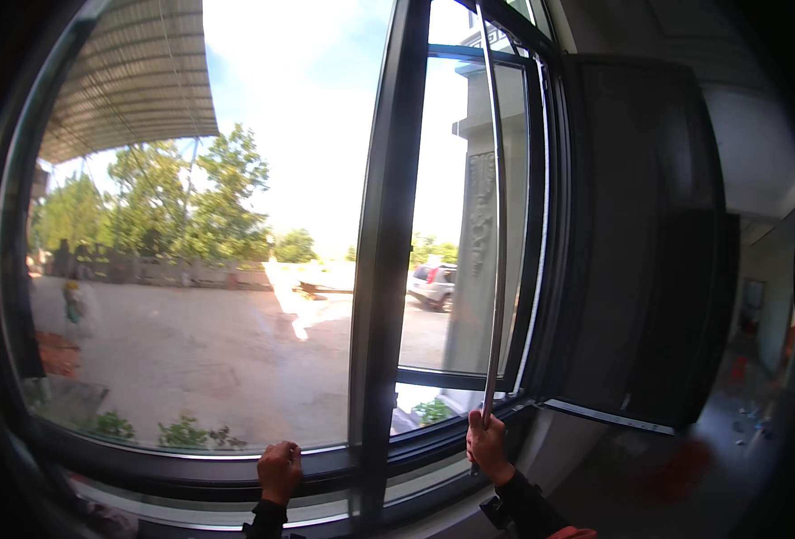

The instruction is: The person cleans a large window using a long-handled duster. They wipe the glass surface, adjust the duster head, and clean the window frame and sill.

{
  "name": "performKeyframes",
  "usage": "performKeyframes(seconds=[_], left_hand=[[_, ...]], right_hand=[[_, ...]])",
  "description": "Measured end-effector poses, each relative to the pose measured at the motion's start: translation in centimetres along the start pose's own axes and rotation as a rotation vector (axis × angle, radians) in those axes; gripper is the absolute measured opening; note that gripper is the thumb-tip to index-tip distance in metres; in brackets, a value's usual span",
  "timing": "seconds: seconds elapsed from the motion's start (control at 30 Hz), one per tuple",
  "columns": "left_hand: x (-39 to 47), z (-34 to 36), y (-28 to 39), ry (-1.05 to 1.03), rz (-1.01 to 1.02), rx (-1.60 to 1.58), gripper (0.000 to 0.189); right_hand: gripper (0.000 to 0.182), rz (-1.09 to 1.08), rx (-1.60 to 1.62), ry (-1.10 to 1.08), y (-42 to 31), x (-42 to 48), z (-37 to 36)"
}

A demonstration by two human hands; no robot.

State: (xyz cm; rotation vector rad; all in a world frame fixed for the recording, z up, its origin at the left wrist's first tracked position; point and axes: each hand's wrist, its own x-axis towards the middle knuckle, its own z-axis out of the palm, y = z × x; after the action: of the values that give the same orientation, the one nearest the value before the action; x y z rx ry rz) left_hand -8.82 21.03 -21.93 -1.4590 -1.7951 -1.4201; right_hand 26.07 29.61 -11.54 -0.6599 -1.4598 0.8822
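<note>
My right hand [486, 446] grips the lower end of a long, thin metal pole [498, 222]. The pole rises almost upright in front of the right window opening and runs up to the top edge of the view. A short piece of it sticks out below my fist. My left hand [279, 471], fingers curled, is at the lower rail of the dark window frame [188, 465], in front of the large fixed pane. Whether anything is inside those fingers is hidden. Behind the pole, a dark-framed casement sash [515, 269] stands swung outward.
A thick mullion [387, 236] divides the window. On the right, a dark mesh-like panel [647, 236] stands swung into the room. Farther right is a dim, blurred interior floor [727, 431]. Outside are a paved yard [236, 350], a parked car [433, 284], a carved pillar [482, 202] and trees.
</note>
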Motion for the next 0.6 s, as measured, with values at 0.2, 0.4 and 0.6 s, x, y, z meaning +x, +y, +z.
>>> performKeyframes(seconds=[0.2,0.4,0.6], left_hand=[[-0.4,0.4,-0.9,-0.013,-0.051,0.200,0.010],[-0.3,1.3,-0.9,-0.135,-0.101,0.342,0.017],[-1.5,-0.9,-1.1,-0.172,-0.140,0.444,0.023]], right_hand=[[0.060,-0.071,0.024,-0.227,5.2,0.8,0.3],[0.049,-0.310,-0.077,-0.238,2.7,0.8,-0.2],[0.059,-0.168,0.189,-0.310,1.4,3.4,0.6]])
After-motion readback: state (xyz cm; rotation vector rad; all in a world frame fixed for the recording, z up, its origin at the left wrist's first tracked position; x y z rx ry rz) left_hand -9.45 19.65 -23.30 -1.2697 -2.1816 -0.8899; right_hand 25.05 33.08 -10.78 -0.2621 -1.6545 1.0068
